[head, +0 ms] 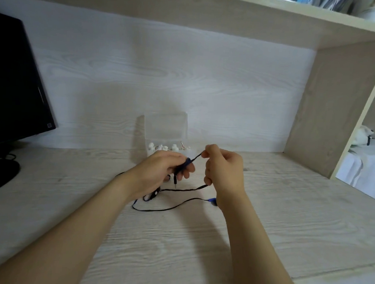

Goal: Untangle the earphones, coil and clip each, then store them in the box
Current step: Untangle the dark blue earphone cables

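Note:
My left hand (160, 168) grips a small bundle of the dark earphone cable (181, 189), and the jack plug (175, 180) hangs down from its fingers. My right hand (224, 166) pinches the same cable at its fingertips, a short stretch pulled taut between the two hands. More cable runs from under my right hand down to the desk and loops across it. A blue earbud (212, 201) lies on the desk by my right wrist. Behind my hands stands a clear plastic box (165, 128) with its lid raised, white earphones (163, 147) inside.
A black monitor (16, 82) on its stand fills the left side. The wooden desk (178, 247) runs under a shelf (293, 20), with a side panel (317, 108) on the right. A bed with white bedding (364, 160) lies beyond that panel.

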A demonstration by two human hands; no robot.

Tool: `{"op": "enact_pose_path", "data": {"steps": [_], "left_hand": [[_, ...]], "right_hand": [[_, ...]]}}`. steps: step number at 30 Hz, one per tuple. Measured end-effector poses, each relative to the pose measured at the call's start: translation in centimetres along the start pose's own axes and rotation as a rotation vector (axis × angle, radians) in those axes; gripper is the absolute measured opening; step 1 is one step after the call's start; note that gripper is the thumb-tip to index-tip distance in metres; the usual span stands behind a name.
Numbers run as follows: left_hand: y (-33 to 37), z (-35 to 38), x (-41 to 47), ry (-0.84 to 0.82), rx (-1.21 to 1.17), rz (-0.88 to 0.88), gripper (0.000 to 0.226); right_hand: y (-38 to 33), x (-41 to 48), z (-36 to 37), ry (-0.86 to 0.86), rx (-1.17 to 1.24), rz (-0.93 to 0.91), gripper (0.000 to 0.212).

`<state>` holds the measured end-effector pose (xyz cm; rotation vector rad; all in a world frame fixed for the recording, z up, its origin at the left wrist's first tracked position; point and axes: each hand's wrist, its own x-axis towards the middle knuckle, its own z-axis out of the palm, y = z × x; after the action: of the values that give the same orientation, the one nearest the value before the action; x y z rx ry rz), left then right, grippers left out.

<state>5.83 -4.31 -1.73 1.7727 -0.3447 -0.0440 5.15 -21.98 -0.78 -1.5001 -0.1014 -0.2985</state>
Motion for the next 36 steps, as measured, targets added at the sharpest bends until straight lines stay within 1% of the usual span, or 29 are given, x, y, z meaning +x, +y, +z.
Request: {"op": "enact_pose_path", "data": {"steps": [3,5,7,9,11,13,15,16,18,20,22,24,27,29,30,31,33,36], "left_hand": [[-0.1,0.2,0.0,-0.173,-0.291,-0.049,0.03],[0.4,0.4,-0.3,-0.238,-0.479,-0.04,0.025],[1.0,0.4,-0.7,-0.218,-0.591,-0.014,0.028],[1.4,0.4,-0.7,-0.152,-0.614,0.022,0.029],[1.3,0.3,-0.5,-0.095,-0.632,0.05,0.03],[1.2,0.3,-0.2,-0.027,-0.654,0.065,0.031],[1.0,0.2,0.1,0.064,-0.622,0.072,0.031],[0.9,0.0,0.3,0.123,-0.563,0.08,0.032],[0.3,-0.3,0.5,0.23,-0.317,0.122,0.032],[-0.1,-0.6,0.4,0.289,-0.036,0.185,0.03],[-0.2,-1.0,0.2,0.269,0.167,0.225,0.029],[-0.1,-1.1,0.1,0.186,0.26,0.218,0.029],[0.2,-0.7,-0.1,0.076,0.17,0.151,0.035],[0.3,-0.6,-0.2,-0.022,0.03,0.108,0.037],[0.3,-0.6,-0.3,-0.074,-0.076,0.082,0.036],[0.4,-0.7,-0.4,-0.126,-0.187,0.059,0.034],[0.6,-0.8,-0.7,-0.216,-0.357,0.037,0.03],[1.1,-0.5,-1.2,-0.248,-0.495,0.033,0.03]], "right_hand": [[1.2,0.4,-0.1,0.094,-0.11,-0.063,0.038],[1.6,0.6,-0.2,0.094,-0.177,-0.082,0.045],[1.9,0.6,-0.1,0.016,-0.194,-0.042,0.052],[1.9,0.6,0.0,-0.112,-0.228,-0.014,0.054],[1.9,0.4,0.5,-0.209,-0.304,-0.009,0.049],[1.9,0.2,1.0,-0.258,-0.354,-0.012,0.045],[1.9,0.0,1.2,-0.292,-0.392,0.001,0.042],[1.7,-0.2,1.2,-0.329,-0.395,0.022,0.041],[1.2,-0.8,1.2,-0.432,-0.354,0.072,0.039],[0.5,-1.2,1.3,-0.47,-0.237,0.078,0.036],[-0.3,-1.5,1.3,-0.423,-0.081,0.043,0.034],[-1.2,-1.5,1.1,-0.36,0.065,0.005,0.032],[-1.8,-1.3,0.5,-0.22,0.253,0.0,0.026],[-1.6,-0.7,0.1,-0.106,0.373,0.033,0.028],[-1.4,-0.3,-0.1,-0.057,0.398,0.054,0.029],[-1.2,0.0,-0.2,-0.018,0.38,0.068,0.029],[-0.7,0.4,-0.4,0.038,0.236,0.084,0.027],[0.3,0.4,-0.4,0.067,-0.06,0.051,0.031]]}}
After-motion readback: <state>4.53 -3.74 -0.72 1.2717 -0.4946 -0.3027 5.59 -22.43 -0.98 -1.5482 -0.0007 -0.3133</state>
